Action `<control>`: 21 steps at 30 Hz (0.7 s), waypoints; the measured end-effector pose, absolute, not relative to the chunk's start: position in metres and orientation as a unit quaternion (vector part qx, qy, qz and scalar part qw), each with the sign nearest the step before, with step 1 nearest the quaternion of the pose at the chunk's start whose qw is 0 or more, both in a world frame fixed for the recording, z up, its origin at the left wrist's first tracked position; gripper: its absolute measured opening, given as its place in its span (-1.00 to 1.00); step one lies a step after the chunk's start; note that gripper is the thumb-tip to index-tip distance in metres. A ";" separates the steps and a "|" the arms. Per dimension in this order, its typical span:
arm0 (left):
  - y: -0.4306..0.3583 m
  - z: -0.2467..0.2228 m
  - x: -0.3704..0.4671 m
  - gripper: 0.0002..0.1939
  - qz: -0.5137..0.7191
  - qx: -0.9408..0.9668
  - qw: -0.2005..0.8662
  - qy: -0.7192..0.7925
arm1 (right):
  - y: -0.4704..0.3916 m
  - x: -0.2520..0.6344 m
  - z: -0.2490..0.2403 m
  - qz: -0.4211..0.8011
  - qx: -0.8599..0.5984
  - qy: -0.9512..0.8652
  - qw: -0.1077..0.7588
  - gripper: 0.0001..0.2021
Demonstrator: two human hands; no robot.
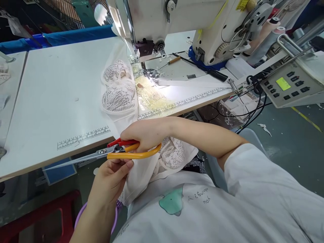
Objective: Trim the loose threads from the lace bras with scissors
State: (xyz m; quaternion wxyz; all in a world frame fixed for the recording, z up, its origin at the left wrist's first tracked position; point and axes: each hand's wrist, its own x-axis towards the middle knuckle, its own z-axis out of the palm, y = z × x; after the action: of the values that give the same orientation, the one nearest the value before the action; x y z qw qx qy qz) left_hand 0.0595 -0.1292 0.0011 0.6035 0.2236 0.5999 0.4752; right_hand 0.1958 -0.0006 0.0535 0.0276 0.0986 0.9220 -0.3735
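Pretty bright overall, with the strongest light from the sewing machine (177, 23) lamp, which blows out a glare patch on the table (58, 101) near its front edge. Soft shadows under the table. Wide-angle bend at the edges, and the corners look a bit smeared.

On the person's white shirt (202, 209), just right of a teal cartoon figure (172, 201), small dark print shows upside down and appears to read "you doing?". Printed ruler scales (83, 137) run along the front edge of the bench (50, 101), their numbers too small to make out. The control panel (291, 86) has a lit green display (282, 83), nothing legible on it.
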 end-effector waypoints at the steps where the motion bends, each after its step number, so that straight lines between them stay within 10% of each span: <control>1: -0.129 0.003 0.060 -0.66 0.475 0.225 0.601 0.602 | -0.001 0.196 0.053 -0.373 0.096 0.922 0.026 -0.71; 11: -0.139 0.001 0.058 -0.61 0.420 0.243 0.622 0.615 | -0.011 0.196 0.051 -0.398 0.091 0.913 0.013 -0.76; 17: -0.150 0.001 0.051 -0.72 0.470 0.258 0.563 0.629 | -0.041 0.223 0.029 -0.487 0.261 0.819 -0.155 -0.68; 21: -0.157 0.000 0.044 -0.74 0.501 0.260 0.528 0.634 | -0.063 0.253 0.014 -0.490 0.253 0.834 0.000 -0.57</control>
State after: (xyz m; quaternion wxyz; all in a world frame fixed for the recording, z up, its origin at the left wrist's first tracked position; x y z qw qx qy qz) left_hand 0.0439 -0.1568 0.0003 0.5280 0.2605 0.6342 0.5012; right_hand 0.2534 -0.0632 0.0136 -0.0001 0.2533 0.8344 -0.4896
